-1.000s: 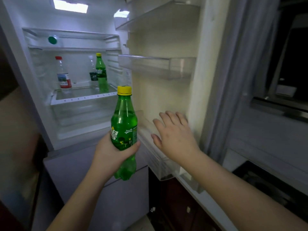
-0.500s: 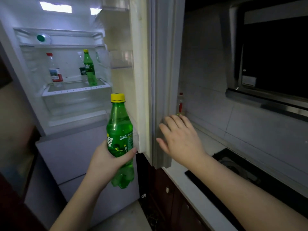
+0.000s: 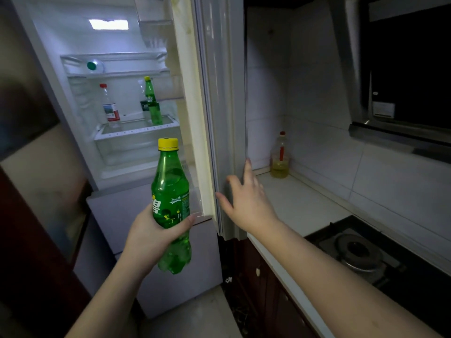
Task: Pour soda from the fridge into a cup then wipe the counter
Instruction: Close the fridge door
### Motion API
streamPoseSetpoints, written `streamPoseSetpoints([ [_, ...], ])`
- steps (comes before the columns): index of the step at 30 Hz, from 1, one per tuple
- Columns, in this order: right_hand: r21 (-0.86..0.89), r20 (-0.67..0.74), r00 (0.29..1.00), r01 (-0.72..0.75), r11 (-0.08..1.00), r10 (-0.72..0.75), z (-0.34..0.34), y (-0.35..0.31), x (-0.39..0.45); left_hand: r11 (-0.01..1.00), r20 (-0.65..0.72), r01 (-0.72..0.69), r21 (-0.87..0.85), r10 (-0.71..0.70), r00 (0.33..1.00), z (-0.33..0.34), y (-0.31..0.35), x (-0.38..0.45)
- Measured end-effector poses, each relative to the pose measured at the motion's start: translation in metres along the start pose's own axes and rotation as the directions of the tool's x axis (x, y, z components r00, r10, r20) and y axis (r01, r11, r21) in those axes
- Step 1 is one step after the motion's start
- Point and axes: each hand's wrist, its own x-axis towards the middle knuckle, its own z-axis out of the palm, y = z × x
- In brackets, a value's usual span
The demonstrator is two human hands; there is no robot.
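Sprite bottle out, gripped in my left hand, cap on. My right hand, fingers spread, pushes the fridge door. Pouring and wiping remain; no cup visible.

The fridge door stands edge-on between the lit shelves and the counter, blocking a direct way across, while the counter is bare between the oil bottle and the stove.

Green soda bottle, label: "Sprite" in white script, with large white Chinese characters on the left of the same label. Fine print beside the brand name too small to read. Other bottle labels in the fridge: illegible.
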Motion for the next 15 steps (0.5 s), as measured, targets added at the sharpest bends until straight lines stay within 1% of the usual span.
streamPoseSetpoints([
  [3,0.013,0.017,0.999,0.035,0.999,-0.036,0.008,-0.013,-0.003,1.0,-0.039,-0.01,0.019,0.011,0.999,-0.005,-0.001,0.0],
  [7,0.048,-0.01,0.985,0.175,0.983,-0.175,0.025,-0.036,-0.004,0.998,-0.073,-0.022,0.062,0.027,0.997,-0.02,-0.005,-0.002],
  [12,0.126,-0.054,0.945,0.326,0.937,-0.322,0.05,-0.077,0.005,0.994,-0.16,0.01,0.104,0.007,0.987,-0.051,-0.017,0.006],
  [15,0.167,-0.014,0.913,0.403,0.9,-0.407,0.063,-0.105,0.015,0.991,-0.202,0.035,0.128,-0.009,0.979,-0.075,-0.026,0.01],
])
